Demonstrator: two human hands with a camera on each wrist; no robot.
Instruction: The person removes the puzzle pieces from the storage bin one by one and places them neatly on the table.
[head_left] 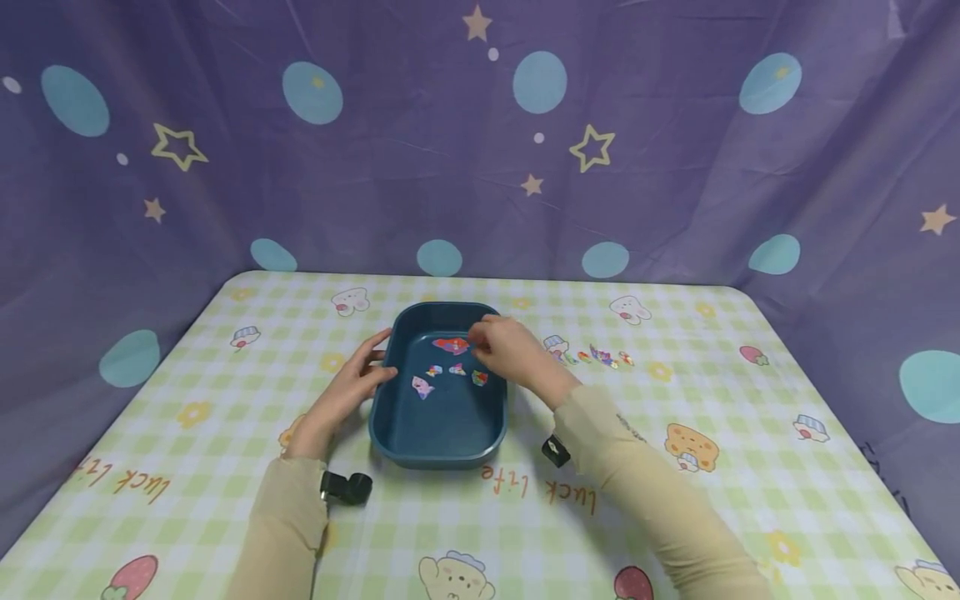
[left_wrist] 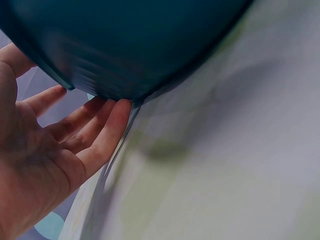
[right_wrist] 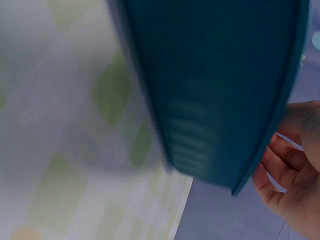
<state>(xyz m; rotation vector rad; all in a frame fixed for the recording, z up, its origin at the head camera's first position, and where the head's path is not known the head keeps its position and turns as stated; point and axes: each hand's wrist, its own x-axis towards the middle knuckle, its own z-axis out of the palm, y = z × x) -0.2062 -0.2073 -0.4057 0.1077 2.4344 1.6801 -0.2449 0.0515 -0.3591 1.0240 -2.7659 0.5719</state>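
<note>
Purple fabric backdrop (head_left: 420,133), lightly creased; blue ovals and yellow and peach stars printed on it. Before it, a bench (head_left: 750,500) with rounded far corners, covered in pale green-and-white check printed with cartoon food and animals.

Tray (head_left: 442,425) on the bench, near its middle: dark teal, smooth-walled, rounded rectangle, long side running away from the person. Pale parallel streaks on its outer wall in both wrist views.

Cream sleeves (head_left: 281,525), gathered at the cuffs. Left hand (head_left: 347,392) at the tray's left side: thumb over the rim, other fingers slightly bent and spread, tips against the outer wall, holding the tray. Right hand (head_left: 512,350) over the tray's right rim toward the far end: fingers curled inward, tips drawn close together; cannot tell whether they pinch anything.

Loose row of bright, flat, irregular pieces (head_left: 603,357) on the cloth, right of the tray. Inside the tray, lying apart: a long red piece (head_left: 452,344) just beside the right fingertips; a pinkish pointed piece (head_left: 422,387); a green-and-red piece (head_left: 480,378); two small multicoloured pieces (head_left: 457,368) between.
</note>
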